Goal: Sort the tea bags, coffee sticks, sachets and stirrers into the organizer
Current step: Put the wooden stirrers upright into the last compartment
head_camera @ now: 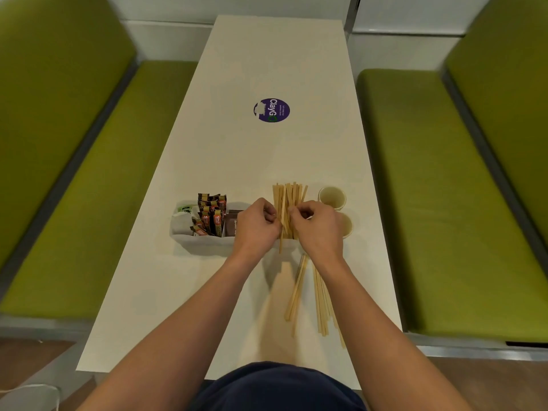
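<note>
A white organizer (204, 246) stands on the table in front of me. Its left compartments hold tea bags (184, 213), brown and orange coffee sticks (212, 216) and brown sachets (232, 223). A bundle of wooden stirrers (289, 195) stands upright in its right end. My left hand (257, 228) and my right hand (317, 229) are both closed around the lower part of this bundle, one on each side. More loose stirrers (308, 292) lie flat on the table just below my right wrist.
Two small clear cups (332, 197) sit right of the organizer, one partly behind my right hand. A round purple sticker (271, 110) marks the table's middle. Green padded benches (444, 188) flank the white table (267, 54) on both sides.
</note>
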`<state>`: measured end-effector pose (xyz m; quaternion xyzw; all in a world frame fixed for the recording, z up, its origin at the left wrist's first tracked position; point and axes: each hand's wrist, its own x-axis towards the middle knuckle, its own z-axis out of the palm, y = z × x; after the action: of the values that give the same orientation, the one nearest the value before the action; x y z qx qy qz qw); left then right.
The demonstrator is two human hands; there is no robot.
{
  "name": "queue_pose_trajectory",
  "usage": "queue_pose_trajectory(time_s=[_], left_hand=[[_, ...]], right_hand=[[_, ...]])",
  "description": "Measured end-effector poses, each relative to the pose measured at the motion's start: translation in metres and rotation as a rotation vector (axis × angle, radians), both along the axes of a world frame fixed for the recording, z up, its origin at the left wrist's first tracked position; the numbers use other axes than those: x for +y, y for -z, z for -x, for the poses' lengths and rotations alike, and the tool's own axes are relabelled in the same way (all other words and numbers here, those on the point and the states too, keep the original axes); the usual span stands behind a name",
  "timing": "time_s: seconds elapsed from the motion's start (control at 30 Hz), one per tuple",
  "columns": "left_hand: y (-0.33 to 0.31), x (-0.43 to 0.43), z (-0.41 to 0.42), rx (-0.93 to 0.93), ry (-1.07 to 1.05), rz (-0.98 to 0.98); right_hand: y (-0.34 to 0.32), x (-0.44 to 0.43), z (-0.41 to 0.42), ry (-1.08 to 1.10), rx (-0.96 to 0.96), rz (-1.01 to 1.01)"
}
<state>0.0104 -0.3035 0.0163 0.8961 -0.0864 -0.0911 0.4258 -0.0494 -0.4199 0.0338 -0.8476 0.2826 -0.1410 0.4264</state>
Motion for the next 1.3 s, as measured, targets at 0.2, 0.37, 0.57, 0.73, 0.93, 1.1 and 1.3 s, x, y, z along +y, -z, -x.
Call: queue_pose_trajectory(time_s=[0.2, 0.37, 0.57, 0.73, 0.93, 1.1, 1.3], left_hand=[[0.001, 0.0, 0.001, -0.001, 0.006, 0.016], [-0.002, 0.001, 0.003, 0.02, 0.018, 0.033], [-0.015, -0.002, -0.002, -0.045, -0.004, 0.058], [-0.024, -0.01, -0.013, 0.059, 0.065, 0.046], [-0.027, -0.01, -0.017, 0.053, 0.066, 0.009], [-0.029, -0.007, -0.017, 0.105, 0.142, 0.044], [-0.025, -0.013, -0.02, 0.055, 0.158, -0.005]], right_hand=[[-0.002, 0.001, -0.01, -0.077, 0.171, -0.008], [-0.012, 0.0, -0.01, -0.086, 0.146, -0.08], [-0.032, -0.015, 0.0, 0.008, -0.14, -0.052], [-0.024, -0.022, -0.011, 0.039, -0.08, -0.047], [-0.011, -0.019, -0.016, -0.045, 0.192, 0.149], [-0.016, -0.02, -0.017, 0.004, 0.218, 0.137], [-0.013, -0.018, -0.029, -0.1, 0.261, -0.077]])
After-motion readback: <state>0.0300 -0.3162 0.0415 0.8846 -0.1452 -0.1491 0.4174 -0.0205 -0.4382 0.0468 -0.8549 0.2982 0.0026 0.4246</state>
